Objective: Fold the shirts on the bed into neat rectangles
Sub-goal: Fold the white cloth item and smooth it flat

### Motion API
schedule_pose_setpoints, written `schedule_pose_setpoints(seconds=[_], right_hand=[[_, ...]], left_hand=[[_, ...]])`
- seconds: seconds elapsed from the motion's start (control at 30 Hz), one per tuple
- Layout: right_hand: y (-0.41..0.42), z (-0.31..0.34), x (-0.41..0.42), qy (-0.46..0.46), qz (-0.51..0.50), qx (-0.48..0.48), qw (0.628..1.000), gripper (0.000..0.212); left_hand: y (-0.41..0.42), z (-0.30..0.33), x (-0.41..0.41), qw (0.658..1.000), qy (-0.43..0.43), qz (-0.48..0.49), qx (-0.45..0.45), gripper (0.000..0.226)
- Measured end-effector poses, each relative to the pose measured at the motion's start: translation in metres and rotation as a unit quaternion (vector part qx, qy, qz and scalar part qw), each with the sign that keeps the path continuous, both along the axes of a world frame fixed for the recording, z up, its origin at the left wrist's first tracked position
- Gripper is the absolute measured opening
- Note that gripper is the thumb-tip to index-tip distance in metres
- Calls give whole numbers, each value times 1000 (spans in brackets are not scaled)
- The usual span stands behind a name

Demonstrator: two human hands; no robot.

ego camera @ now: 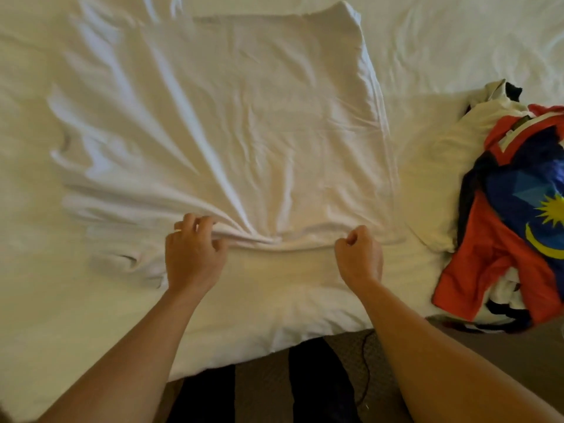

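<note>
Warm, yellowish light fills the scene, and the white cotton bed sheet (457,41) reads cream rather than pure white. The brightest patch lies at upper left, where the rumpled white fabric shirt (232,117) nearly washes out and its creases lose detail. Soft shadows sit in the folds fanning toward the near hem, with no hard edges (the light looks diffuse). The 2 bare forearms are evenly lit. The whole frame is slightly soft, and the red, blue and yellow printed jersey (518,209) at the right edge smears and stretches with wide-angle distortion.
</note>
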State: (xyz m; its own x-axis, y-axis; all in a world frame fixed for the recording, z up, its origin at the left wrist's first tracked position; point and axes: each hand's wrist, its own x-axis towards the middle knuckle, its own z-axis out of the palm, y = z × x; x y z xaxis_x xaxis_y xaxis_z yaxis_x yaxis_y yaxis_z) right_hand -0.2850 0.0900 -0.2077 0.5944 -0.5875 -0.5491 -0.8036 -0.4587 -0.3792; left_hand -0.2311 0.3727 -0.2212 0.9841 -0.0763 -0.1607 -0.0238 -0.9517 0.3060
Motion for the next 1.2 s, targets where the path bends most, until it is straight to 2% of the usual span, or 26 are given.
schedule_pose_setpoints(seconds=[0.07,0.13,0.17,0.23,0.27,0.33,0.43,0.57,0.63,0.77,0.83,0.9,1.0,1.13,1.2], right_hand=[[49,-3,4,12,53,60,997,12],[104,-9,9,29,95,118,988,20],[131,-12,11,37,105,146,983,29],[183,-17,15,43,96,192,976,50],[206,-18,18,45,75,210,974,58],[243,-22,25,43,-18,240,970,62],[278,-25,37,53,-105,233,965,46],[295,-22,40,44,-187,281,940,18],[295,-16,34,40,-225,337,913,11],[291,-8,11,50,-243,419,873,12],[289,-7,0,59,-239,445,861,21],[287,-6,-10,70,-226,467,852,32],[285,-6,-21,90,-181,474,857,32],[279,-4,-30,124,-92,387,909,11],[276,-5,-35,121,-56,356,925,5]], left_hand=[[43,7,2,992,-5,127,-3,37],[88,12,4,969,14,248,8,42],[108,12,5,961,29,275,31,45],[142,10,6,958,89,258,84,48],[154,7,7,957,126,249,79,48],[168,1,10,945,177,275,-3,48],[177,-8,23,901,194,360,-143,49],[196,-19,21,868,224,375,-235,19],[209,-16,7,843,238,378,-299,16],[231,-3,-29,774,250,423,-399,38],[237,5,-38,715,317,438,-442,32],[242,15,-45,683,388,420,-455,21],[252,18,-63,681,418,392,-455,24],[257,11,-88,746,380,368,-405,23],[253,11,-95,758,338,380,-409,20]])
